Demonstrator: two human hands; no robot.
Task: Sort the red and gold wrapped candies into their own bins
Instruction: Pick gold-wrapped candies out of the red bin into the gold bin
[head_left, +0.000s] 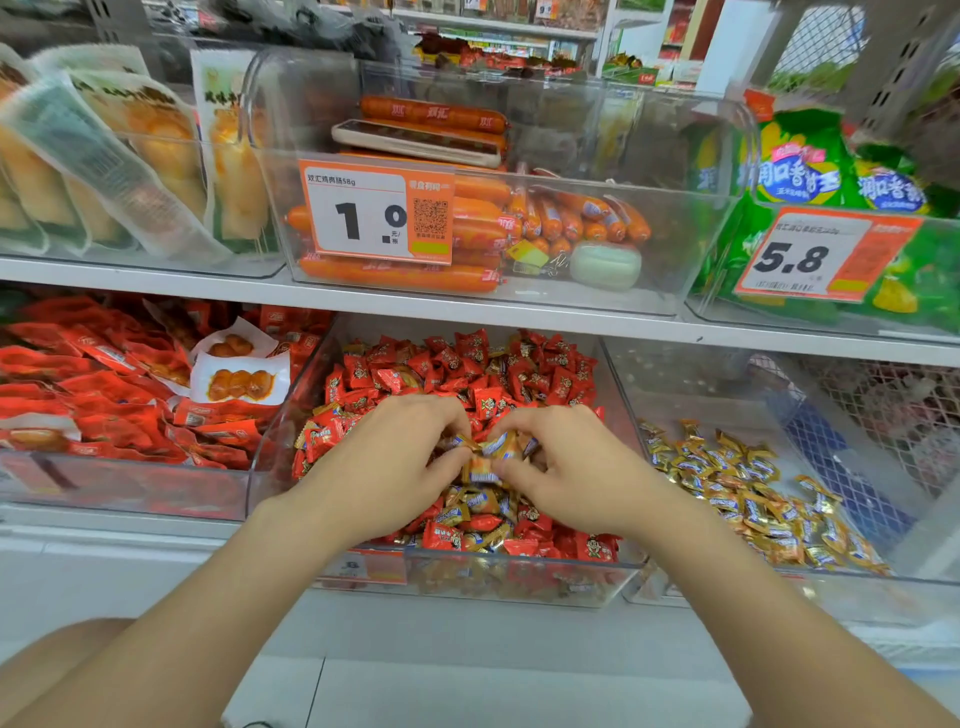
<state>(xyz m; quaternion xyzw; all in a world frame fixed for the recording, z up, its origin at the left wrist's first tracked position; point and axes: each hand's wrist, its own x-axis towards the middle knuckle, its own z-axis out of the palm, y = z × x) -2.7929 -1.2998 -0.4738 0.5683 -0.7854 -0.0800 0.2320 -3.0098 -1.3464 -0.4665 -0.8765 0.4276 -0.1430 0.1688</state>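
A clear middle bin (291, 415) on the lower shelf holds a heap of red wrapped candies (467, 364) with gold wrapped candies (467, 501) mixed in near the front. Both hands are over this bin. My left hand (384, 457) and my right hand (571, 467) meet over the heap, and their fingertips pinch a small cluster of gold candies (491, 452) between them. To the right, a second clear bin (779, 571) holds only gold candies (748, 499), spread along its left and front.
A bin of red snack packets (104, 395) stands at the lower left. On the upper shelf (363, 301), a bin of orange sausages (467, 228) carries a price tag (376, 210), with green bags (810, 171) to its right. Wire mesh (893, 410) lies at far right.
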